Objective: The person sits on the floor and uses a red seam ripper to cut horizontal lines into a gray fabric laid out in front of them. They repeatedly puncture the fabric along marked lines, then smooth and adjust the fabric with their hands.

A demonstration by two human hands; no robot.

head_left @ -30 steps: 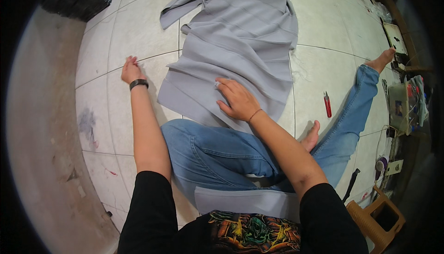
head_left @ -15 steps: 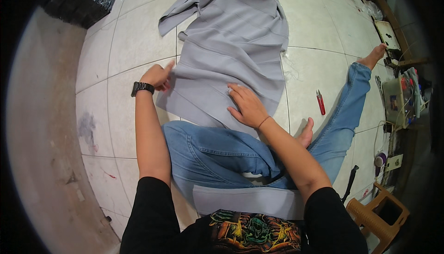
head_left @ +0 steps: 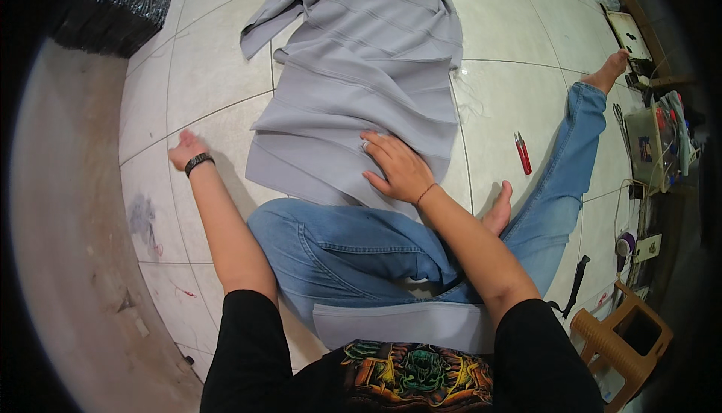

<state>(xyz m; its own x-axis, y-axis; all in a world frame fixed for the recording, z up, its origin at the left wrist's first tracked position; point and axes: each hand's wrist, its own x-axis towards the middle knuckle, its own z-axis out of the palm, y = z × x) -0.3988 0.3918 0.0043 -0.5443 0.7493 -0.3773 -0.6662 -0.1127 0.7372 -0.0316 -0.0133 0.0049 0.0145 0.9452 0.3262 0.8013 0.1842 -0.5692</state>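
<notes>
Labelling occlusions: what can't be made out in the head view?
- Grey pleated fabric: far end cut off by the top edge.
- Left hand: fingers foreshortened on the white tiled floor, grip unreadable.
- Small red-handled tool: too small to identify.
- Right-edge clutter: warped by fisheye.

Sat with both arms stretched forward. Left hand (head_left: 186, 148) reached far out to the left, palm down, fingers together. Right hand (head_left: 396, 166) lay flat nearer the middle, fingers spread, wrist slightly bent.

The cloth (head_left: 361, 89) lies under the right hand (head_left: 398, 168); the left hand (head_left: 184, 150) rests left of it, the snips (head_left: 523, 152) right.
</notes>
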